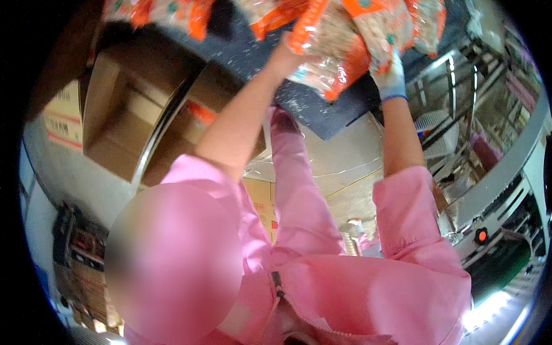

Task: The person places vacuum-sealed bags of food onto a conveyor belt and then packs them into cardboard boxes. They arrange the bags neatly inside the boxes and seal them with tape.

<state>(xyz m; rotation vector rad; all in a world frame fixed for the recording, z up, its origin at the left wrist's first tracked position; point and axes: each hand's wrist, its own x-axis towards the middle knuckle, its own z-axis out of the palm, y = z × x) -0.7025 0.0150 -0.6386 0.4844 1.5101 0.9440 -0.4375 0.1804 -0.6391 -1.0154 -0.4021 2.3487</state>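
Note:
Orange-and-clear plastic bags of a beige food lie along a dark table (302,103) at the top of the head view. My bare left hand (290,58) grips the left edge of one filled bag (334,47), which tilts over the table's near part. On my right hand (390,77) is a white glove with a blue cuff; it holds the lower end of another bag (381,30) close beside the first. My left fingers are partly hidden by the bag. More bags (271,17) lie behind and to the left.
Open cardboard boxes (116,116) stand at left below the table, with a metal bar (159,125) across them. To the right are a metal frame (453,64), a white plastic basket (437,133) and a machine with an orange-centred knob (481,235). Closed cartons (64,116) sit farther left.

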